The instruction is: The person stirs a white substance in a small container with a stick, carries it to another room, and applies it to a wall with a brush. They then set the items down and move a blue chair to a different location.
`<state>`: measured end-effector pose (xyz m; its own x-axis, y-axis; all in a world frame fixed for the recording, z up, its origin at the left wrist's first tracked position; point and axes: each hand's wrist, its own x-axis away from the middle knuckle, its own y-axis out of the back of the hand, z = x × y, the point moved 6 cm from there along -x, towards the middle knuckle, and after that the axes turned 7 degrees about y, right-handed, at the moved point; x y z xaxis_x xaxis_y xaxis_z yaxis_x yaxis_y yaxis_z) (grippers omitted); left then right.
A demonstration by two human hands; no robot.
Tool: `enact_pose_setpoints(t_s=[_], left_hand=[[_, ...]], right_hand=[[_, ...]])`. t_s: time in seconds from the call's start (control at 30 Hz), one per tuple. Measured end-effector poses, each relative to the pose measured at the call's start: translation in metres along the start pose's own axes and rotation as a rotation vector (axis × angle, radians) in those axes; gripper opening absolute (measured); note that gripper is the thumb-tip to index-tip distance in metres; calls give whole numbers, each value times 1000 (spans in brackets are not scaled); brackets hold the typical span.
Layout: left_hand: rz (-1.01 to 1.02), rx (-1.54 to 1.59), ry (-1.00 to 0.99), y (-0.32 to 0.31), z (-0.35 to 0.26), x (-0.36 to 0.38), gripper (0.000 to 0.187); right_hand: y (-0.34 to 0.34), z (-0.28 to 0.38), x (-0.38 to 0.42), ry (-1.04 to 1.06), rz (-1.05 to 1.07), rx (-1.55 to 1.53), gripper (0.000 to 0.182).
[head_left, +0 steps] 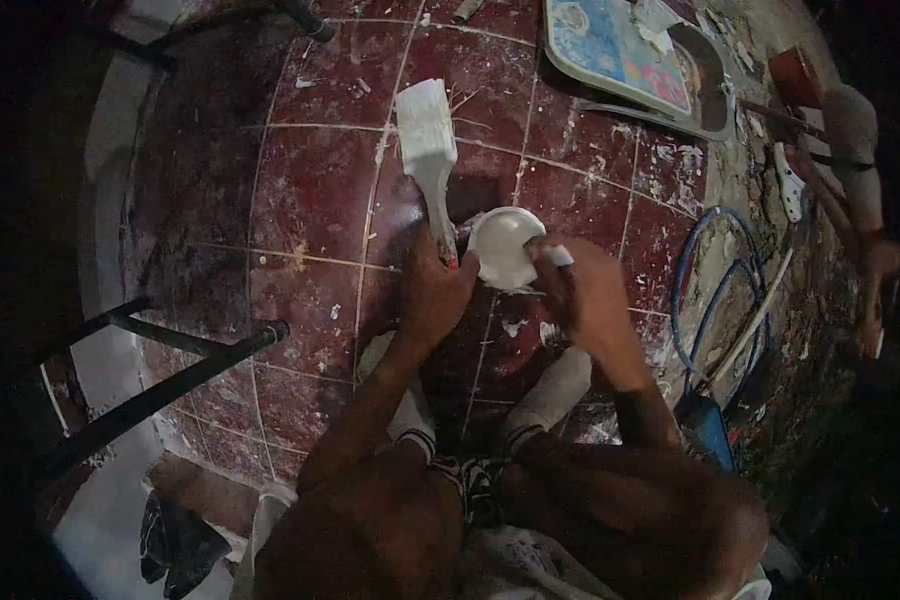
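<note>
My left hand (437,292) is closed around the handle of a wide paintbrush (428,130). The brush points away from me, its bristles coated in white. Just right of that hand is a small round white tub (505,240) with whitish stuff inside, its rim close to my left fingertips. My right hand (588,300) is closed at the tub's right rim, with the fingertips over the edge. A small white patch shows by the right fingers; I cannot tell whether it is a separate piece.
Red floor tiles (320,200) are spattered with white. A blue patterned board (620,50) lies on a grey tray (715,100) at the upper right. A blue hose (682,275) coils on the right. Black metal legs (190,375) jut in from the left.
</note>
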<state>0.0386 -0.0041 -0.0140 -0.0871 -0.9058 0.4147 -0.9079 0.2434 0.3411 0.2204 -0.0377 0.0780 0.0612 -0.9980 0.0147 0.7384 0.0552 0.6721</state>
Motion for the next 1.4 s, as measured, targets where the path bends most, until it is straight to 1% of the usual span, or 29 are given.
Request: enact_pose_setpoints(t_s=[0.07, 0.13, 0.2, 0.23, 0.3, 0.33, 0.4, 0.43, 0.5, 0.57, 0.63, 0.7, 0.73, 0.8, 0.83, 0.9, 0.93, 1.0, 1.03, 1.07, 1.13, 1.17, 1.3, 1.37, 1.4], left_hand=[[44, -52, 70, -3, 8, -1, 48], [53, -13, 61, 1, -6, 1, 48], [61, 27, 53, 3, -12, 3, 48], [57, -20, 38, 3, -12, 3, 48], [51, -65, 25, 5, -13, 3, 48], [82, -58, 53, 4, -13, 3, 48], [110, -50, 82, 3, -10, 3, 47], [119, -16, 108, 1, -5, 2, 48], [126, 17, 137, -1, -1, 2, 49], [133, 10, 87, -1, -3, 1, 50], [129, -33, 87, 0, -4, 0, 51], [121, -75, 85, 3, -8, 0, 51], [108, -57, 81, 5, -11, 3, 51], [85, -35, 81, 7, -11, 3, 51], [81, -23, 85, 7, -9, 3, 52], [71, -7, 93, 8, -4, 2, 53], [92, -10, 99, 6, -1, 1, 53], [110, -7, 107, 7, -4, 0, 53], [126, -5, 119, 9, -10, 1, 53], [142, -5, 131, 10, -13, 1, 53], [122, -14, 137, 6, -7, 0, 52], [108, -28, 141, 5, -3, 0, 50], [104, 17, 115, 5, 0, -2, 48], [82, -32, 75, 4, 1, -1, 47], [82, -31, 75, 4, 0, 0, 47]], right_hand=[[4, 4, -4, 32, -21, 27, 19], [10, 13, -8, 67, -44, 54, 20], [3, 14, -8, -70, 126, -130, 20], [2, 12, -9, -68, 130, -131, 20], [11, 11, -11, 1, 5, 188, 21], [11, 12, -11, 4, 7, 188, 21], [2, 4, -9, -218, 77, -109, 22], [3, 3, -10, -216, 79, -109, 22], [9, 13, -14, -12, 40, 155, 24], [10, 15, -16, -29, 33, 154, 25], [10, 15, -16, -45, 27, 152, 25], [7, 10, -11, -117, 58, -36, 23], [10, 11, -9, -111, 63, -36, 23], [24, 17, -2, -121, -2, -97, 20], [30, 21, 2, -115, 8, -97, 20], [44, 17, 12, -292, -60, -159, 18], [48, 18, 15, -287, -52, -158, 18], [63, 19, 20, -234, -145, -161, 22], [67, 10, 26, -212, -230, -178, 27], [69, 7, 28, -208, -225, -177, 27], [77, 8, 29, -151, -330, -225, 30], [82, 6, 33, -266, -312, -193, 30], [88, -1, 36, -226, -228, -241, 33], [91, 1, 37, -237, -341, -177, 32], [91, 0, 36, -237, -340, -177, 32]])
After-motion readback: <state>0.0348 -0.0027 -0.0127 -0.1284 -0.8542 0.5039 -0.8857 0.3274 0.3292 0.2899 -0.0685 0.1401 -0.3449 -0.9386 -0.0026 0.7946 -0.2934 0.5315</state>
